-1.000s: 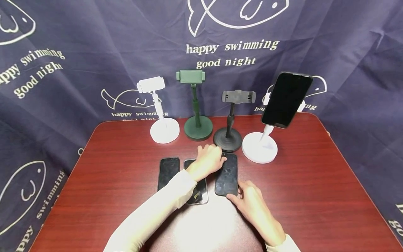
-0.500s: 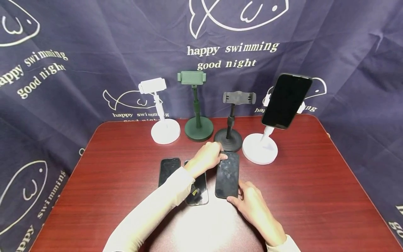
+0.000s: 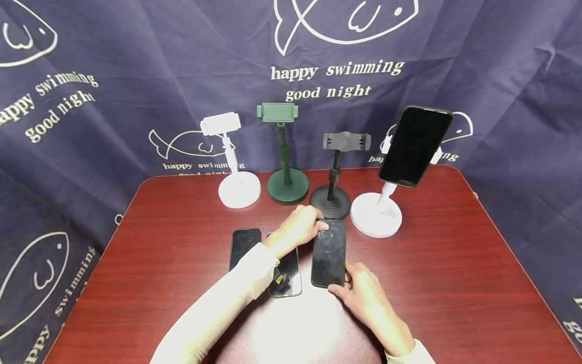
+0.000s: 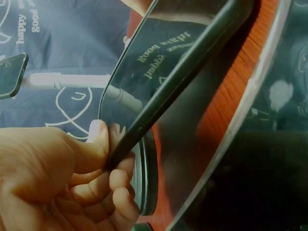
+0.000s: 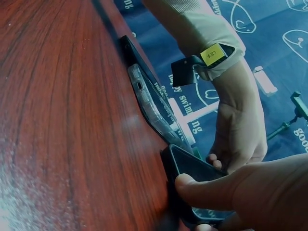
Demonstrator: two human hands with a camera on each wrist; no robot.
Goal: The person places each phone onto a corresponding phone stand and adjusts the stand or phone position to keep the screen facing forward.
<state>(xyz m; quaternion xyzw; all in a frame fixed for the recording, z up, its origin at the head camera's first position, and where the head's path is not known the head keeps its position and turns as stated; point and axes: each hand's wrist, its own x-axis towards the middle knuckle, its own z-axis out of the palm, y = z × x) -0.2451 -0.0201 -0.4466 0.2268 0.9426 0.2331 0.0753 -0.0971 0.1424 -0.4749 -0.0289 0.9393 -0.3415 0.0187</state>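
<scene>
Phone (image 3: pixel 328 258) in the head view sat at six o'clock from the black stand (image 3: pixel 331 203), the left hand (image 3: pixel 300 226) pinching its eleven-o'clock corner, the right hand (image 3: pixel 361 288) its five-o'clock corner. The left-wrist view showed it apparently tilted off the table (image 3: pixel 454 263); the right-wrist view confirmed the right hand's pinch. Lifting seemed in hand; next probably called for steady, even grips.

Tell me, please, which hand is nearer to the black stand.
Left. The left hand is close to the black stand, pinching the far end of the phone; the right hand is farther away, at the phone's near end.
</scene>
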